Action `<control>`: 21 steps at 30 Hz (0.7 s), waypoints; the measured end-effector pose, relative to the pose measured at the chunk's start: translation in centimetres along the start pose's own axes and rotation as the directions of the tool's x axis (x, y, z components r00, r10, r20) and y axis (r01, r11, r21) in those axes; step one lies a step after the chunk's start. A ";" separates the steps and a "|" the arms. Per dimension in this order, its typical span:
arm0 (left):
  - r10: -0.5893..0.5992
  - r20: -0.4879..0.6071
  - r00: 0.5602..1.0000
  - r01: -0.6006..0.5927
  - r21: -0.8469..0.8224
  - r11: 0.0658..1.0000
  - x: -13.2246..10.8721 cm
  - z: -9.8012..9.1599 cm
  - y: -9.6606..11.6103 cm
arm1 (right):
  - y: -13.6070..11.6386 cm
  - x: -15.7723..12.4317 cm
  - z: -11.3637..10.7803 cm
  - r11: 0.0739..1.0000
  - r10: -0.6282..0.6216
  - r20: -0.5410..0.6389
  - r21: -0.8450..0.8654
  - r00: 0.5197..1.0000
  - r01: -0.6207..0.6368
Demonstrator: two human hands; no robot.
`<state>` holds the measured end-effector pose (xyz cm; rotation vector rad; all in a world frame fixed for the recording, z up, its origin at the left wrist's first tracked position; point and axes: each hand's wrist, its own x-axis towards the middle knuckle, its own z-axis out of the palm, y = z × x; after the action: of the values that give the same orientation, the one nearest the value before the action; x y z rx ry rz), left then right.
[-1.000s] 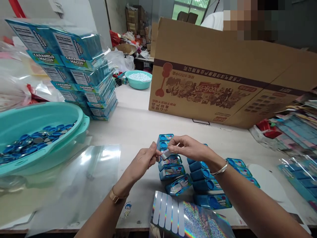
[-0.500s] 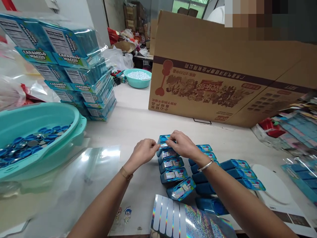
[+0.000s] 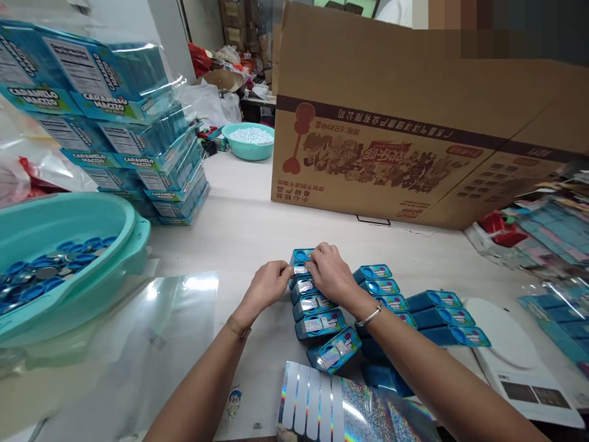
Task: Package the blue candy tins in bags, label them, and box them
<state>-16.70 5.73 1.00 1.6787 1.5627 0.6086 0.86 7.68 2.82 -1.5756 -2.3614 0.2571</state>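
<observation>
Both hands meet over the second box from the far end of a row of small blue boxes (image 3: 321, 323). A shiny holographic sticker strip (image 3: 301, 269) lies across that box's top. My left hand (image 3: 270, 282) pinches the strip's left end at the box edge. My right hand (image 3: 332, 274) has its fingers curled on the strip's right end, partly hiding the box. Nearer boxes in this row carry similar silver strips on their tops. Close to me lies a holographic sticker sheet (image 3: 350, 402) with long pale strips on its left part.
More blue boxes (image 3: 380, 287) stand right, beside a white scale (image 3: 501, 331). A large carton (image 3: 368, 73) blocks the back. Left are a teal basin (image 3: 133, 221) of blue-rimmed discs, wrapped box stacks (image 3: 138, 141) and clear plastic sheet (image 3: 175, 344). A small basin (image 3: 251, 150) holds white pellets.
The camera view has shifted slightly, so surroundings sit a little left and higher. Both hands stay at the same box, my right hand's fingers a little more upright.
</observation>
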 end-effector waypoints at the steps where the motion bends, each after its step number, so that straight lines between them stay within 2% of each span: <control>1: -0.020 -0.021 1.000 0.020 -0.004 1.000 0.0 0.5 -0.2 | 0.1 -0.2 0.3 0.999 0.005 -0.041 0.049 0.999 -0.003; 5: -0.077 -0.082 0.994 0.078 0.006 0.997 0.2 2.3 -0.7 | 0.5 -0.8 1.3 0.986 0.016 -0.165 0.168 0.986 0.012; 8: -0.102 -0.136 0.985 0.109 0.042 0.993 0.4 2.8 -1.0 | 0.8 -0.5 1.6 0.988 -0.021 -0.156 0.145 0.988 0.044; 11: -0.118 -0.174 0.978 0.131 0.064 0.989 -0.8 2.6 -1.3 | 1.1 -0.5 0.3 0.985 -0.091 -0.133 0.134 0.987 0.109; 13: -0.104 -0.191 0.976 0.109 0.017 0.994 -2.8 2.5 -1.5 | 1.2 -1.5 -1.8 0.978 -0.134 -0.201 0.132 0.970 0.163; 15: -0.062 -0.206 0.977 0.043 -0.094 0.995 -5.7 2.9 -1.5 | 1.0 -4.0 -4.5 0.969 -0.163 -0.292 0.133 0.942 0.209; 17: 0.025 -0.210 0.977 -0.065 -0.182 0.981 -9.0 4.0 -1.1 | 0.6 -7.9 -6.9 0.957 -0.172 -0.283 0.178 0.944 0.228; 19: 0.141 -0.194 0.971 -0.171 -0.152 0.973 -12.0 5.5 -0.5 | -0.1 -12.4 -7.9 0.946 -0.191 -0.126 0.242 0.974 0.217; 21: 0.226 -0.138 0.964 -0.233 -0.037 0.972 -14.2 7.1 0.2 | -0.7 -16.9 -7.0 0.949 -0.246 0.041 0.215 0.968 0.232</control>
<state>-13.13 -9.57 -1.02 1.8258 1.4383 0.8897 8.66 -8.28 7.22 -1.1907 -2.4548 0.4927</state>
